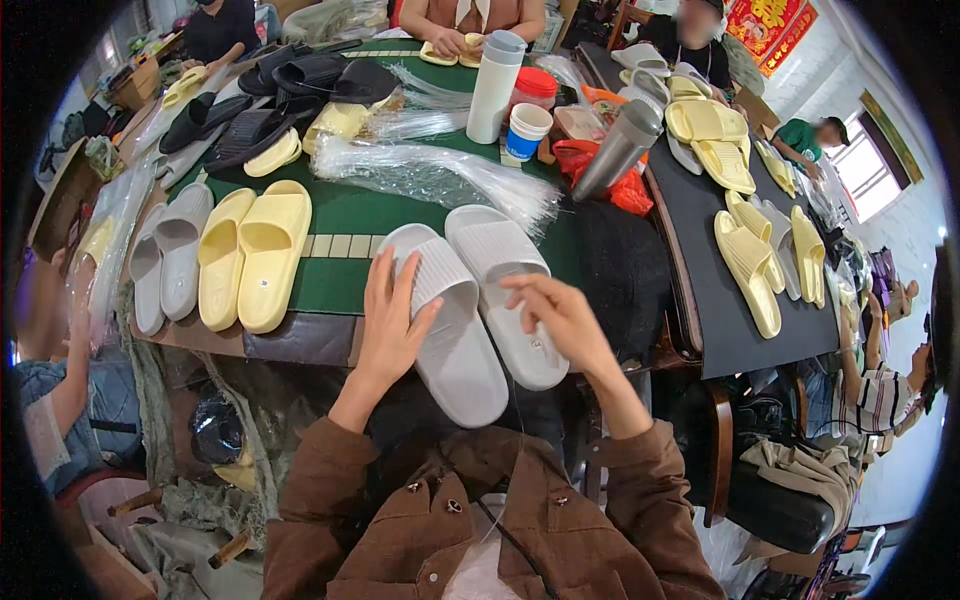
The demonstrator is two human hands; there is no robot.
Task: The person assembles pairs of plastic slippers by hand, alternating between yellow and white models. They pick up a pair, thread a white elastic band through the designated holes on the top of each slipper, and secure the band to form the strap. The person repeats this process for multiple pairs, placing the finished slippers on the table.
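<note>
Two grey slide slippers lie side by side in front of me, with their heel ends past the table's near edge. My left hand (pixel 393 310) rests against the left grey slipper (pixel 460 370), fingers spread along its ribbed strap and outer side, not wrapped round it. Over the footbed of the right grey slipper (pixel 530 350) is my right hand (pixel 560 315). Its index finger reaches toward the strap and the other fingers are loosely bent, with nothing seen between them. To the left stand a yellow slipper pair (pixel 262 265) and a grey slipper pair (pixel 178 250).
Clear plastic bags (pixel 430 175) are heaped beyond the slippers. Behind them stand a white bottle (pixel 495 90), a paper cup (pixel 527 130) and a steel tumbler (pixel 620 148). Black slippers (pixel 260 130) pile up far left. More slippers cover the dark right-hand table (pixel 690 240). Several people work around.
</note>
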